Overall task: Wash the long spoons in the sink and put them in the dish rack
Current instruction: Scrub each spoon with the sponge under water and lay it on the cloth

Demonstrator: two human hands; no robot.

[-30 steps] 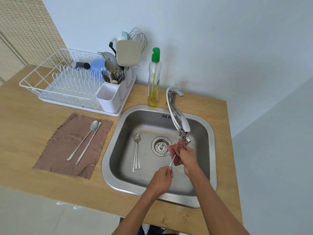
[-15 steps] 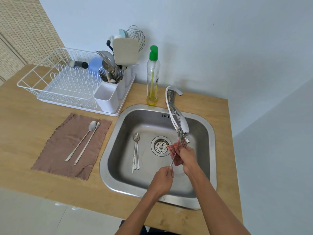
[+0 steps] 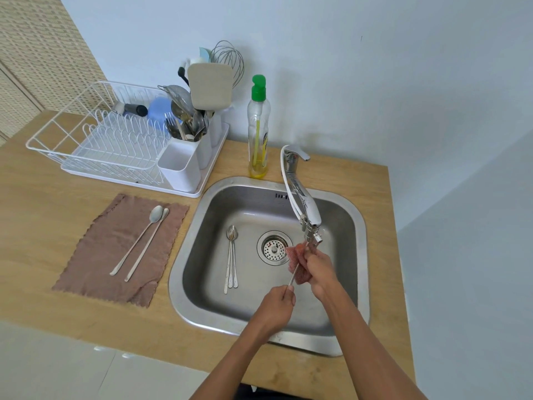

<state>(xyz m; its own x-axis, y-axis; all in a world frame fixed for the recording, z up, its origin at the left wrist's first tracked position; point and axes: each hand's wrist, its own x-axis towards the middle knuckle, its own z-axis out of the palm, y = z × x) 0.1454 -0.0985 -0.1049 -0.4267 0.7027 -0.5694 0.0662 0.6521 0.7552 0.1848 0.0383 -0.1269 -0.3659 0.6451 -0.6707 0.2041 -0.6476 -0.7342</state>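
Over the steel sink (image 3: pixel 190 287), my left hand (image 3: pixel 274 308) pinches the handle end of a long spoon (image 3: pixel 293 276). My right hand (image 3: pixel 320 269) wraps a red mesh scrubber (image 3: pixel 297 259) around the spoon's upper part, right under the tap spout (image 3: pixel 310 223); the bowl is hidden in the scrubber. Long spoons, about three, lie side by side on the sink floor (image 3: pixel 231 256), left of the drain. Two more long spoons (image 3: pixel 141 243) rest on a brown cloth (image 3: pixel 95 255) left of the sink. The white wire dish rack (image 3: pixel 95 140) stands at the back left.
White cutlery holders (image 3: pixel 180 167) full of utensils sit at the rack's right end. A dish soap bottle (image 3: pixel 258 128) with a green cap stands behind the sink, beside the tap. The wooden counter ends close to the sink's right and front rims.
Both hands stay in place on the spoon and scrubber under the tap, with only slight shifts. The view has tilted a little.
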